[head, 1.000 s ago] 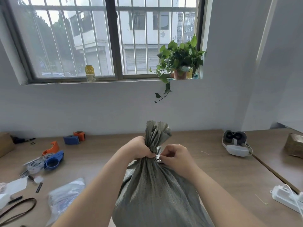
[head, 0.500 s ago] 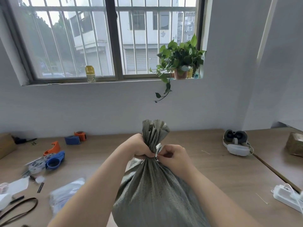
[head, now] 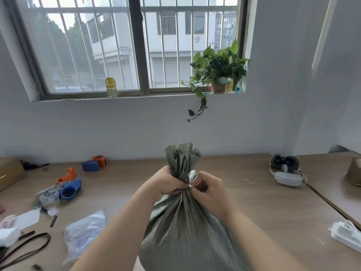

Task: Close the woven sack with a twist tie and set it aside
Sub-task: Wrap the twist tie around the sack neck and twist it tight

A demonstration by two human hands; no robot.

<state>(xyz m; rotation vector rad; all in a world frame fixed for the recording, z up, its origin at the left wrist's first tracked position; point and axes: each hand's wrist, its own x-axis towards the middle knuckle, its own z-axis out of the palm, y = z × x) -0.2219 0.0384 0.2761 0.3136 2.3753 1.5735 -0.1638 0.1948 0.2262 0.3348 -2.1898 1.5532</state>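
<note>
A full grey-green woven sack (head: 187, 231) stands upright on the wooden table (head: 263, 202) in front of me, its mouth gathered into a bunched neck. My left hand (head: 166, 182) is clenched around that neck from the left. My right hand (head: 209, 189) pinches a thin metallic twist tie (head: 188, 187) wrapped at the neck, right beside my left fingers. The sack's loose top fans out above both hands. Most of the tie is hidden by my fingers.
Blue and orange tape dispensers (head: 68, 186), a clear plastic bag (head: 84, 233), a dark strap (head: 25, 249) and paper scraps lie on the left. A headset (head: 285, 171) rests at the right, a white power strip (head: 345, 233) near the right edge. Spare ties (head: 316, 238) lie loose.
Both hands have stayed at the neck while my right fingers worked the tie; the sack's top shifted slightly left and now stands more upright.
</note>
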